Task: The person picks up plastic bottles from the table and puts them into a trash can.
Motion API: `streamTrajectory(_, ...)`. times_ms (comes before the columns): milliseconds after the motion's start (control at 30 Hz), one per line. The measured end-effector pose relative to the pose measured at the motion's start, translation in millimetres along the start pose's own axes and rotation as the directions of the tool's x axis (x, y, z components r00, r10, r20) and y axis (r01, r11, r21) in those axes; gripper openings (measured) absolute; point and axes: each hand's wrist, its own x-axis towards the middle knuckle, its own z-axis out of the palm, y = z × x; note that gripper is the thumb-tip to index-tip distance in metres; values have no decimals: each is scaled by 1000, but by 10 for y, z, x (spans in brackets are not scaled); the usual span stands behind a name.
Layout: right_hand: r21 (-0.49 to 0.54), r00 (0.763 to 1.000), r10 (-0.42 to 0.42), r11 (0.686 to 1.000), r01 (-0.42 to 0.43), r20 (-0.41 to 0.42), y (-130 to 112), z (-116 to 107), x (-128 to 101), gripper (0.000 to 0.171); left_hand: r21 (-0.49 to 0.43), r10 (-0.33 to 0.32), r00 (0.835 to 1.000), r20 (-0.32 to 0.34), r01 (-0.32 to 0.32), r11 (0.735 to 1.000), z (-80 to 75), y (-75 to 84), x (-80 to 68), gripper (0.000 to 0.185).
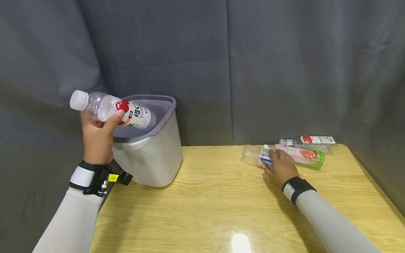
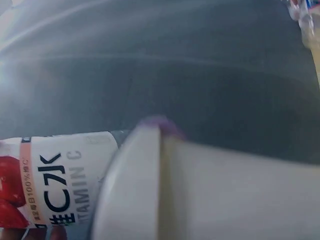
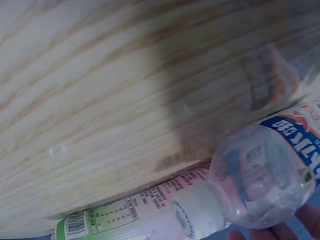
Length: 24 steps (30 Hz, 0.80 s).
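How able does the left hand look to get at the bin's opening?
Probably yes: the left hand, holding a white-capped bottle, is close by, and no lid covers the bin.

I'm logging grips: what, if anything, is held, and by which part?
The left hand holds the vitamin C bottle by its labelled body. The right hand is at the blue-labelled bottle; a grip cannot be told.

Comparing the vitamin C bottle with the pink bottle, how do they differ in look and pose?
Look: the vitamin C bottle has a mostly white label, while the pink bottle is pink with a green end.
Pose: the vitamin C bottle is held slanted in the left hand near the bin; the pink bottle lies on the table.
Shared: both bear printed text and a reddish picture.
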Motion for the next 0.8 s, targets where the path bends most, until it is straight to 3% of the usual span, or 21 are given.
streamTrajectory(167,-16,1000,-25,1000,25,-13,61,25,11,73,187,-105,994,-8,104,977,-48,-88,76,77)
streamTrajectory(333,3,999,-31,1000,31,18,35,-10,3,74,390,-160,987,15,142,910,-62,-79,148,84)
streamTrajectory(400,10,999,-27,1000,27,42,15,-16,-12,75,423,-179,984,21,153,893,-60,-64,169,86)
streamTrajectory(500,24,998,-29,999,28,62,-6,-11,-48,77,404,-192,981,19,169,899,-51,-48,173,88)
streamTrajectory(633,66,998,-26,998,22,57,-9,22,-100,77,428,-108,994,33,84,900,-21,-31,116,84)
streamTrajectory(733,114,999,-11,993,6,45,-22,27,-126,78,499,8,995,104,-59,864,44,3,11,80)
streamTrajectory(800,153,999,2,988,-9,44,-42,4,-148,79,515,76,981,177,-158,842,127,26,-81,78)
